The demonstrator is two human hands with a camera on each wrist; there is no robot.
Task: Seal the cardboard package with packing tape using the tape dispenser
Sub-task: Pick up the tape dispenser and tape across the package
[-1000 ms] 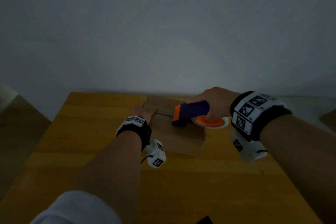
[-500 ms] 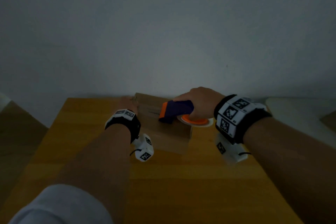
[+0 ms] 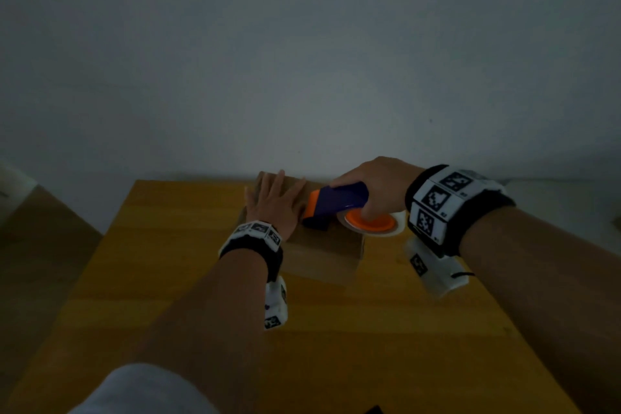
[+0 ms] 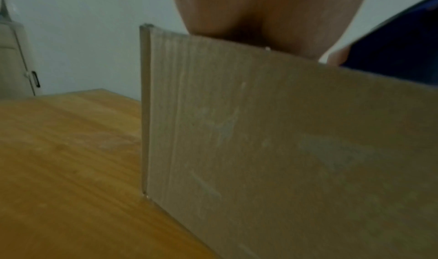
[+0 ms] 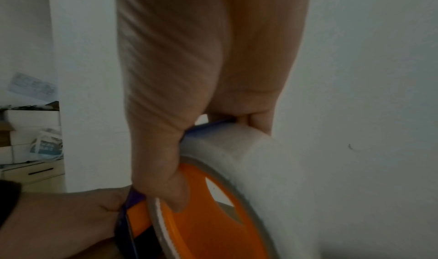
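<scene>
A: Where does the cardboard package [image 3: 322, 245] sit relative to the hands?

B: At the far middle of the wooden table [image 3: 168, 245]. The left hand [image 3: 274, 205] lies flat on its top, fingers straight, holding nothing. The right hand [image 3: 376, 178] is wrapped round the tape dispenser [image 3: 336, 205], just right of the left hand, nose touching the box top.

A: Axis?

B: Dispenser runs left–right; likely pull is rightward. Box plain brown, scuffed; laid tape cannot be made out.
</scene>
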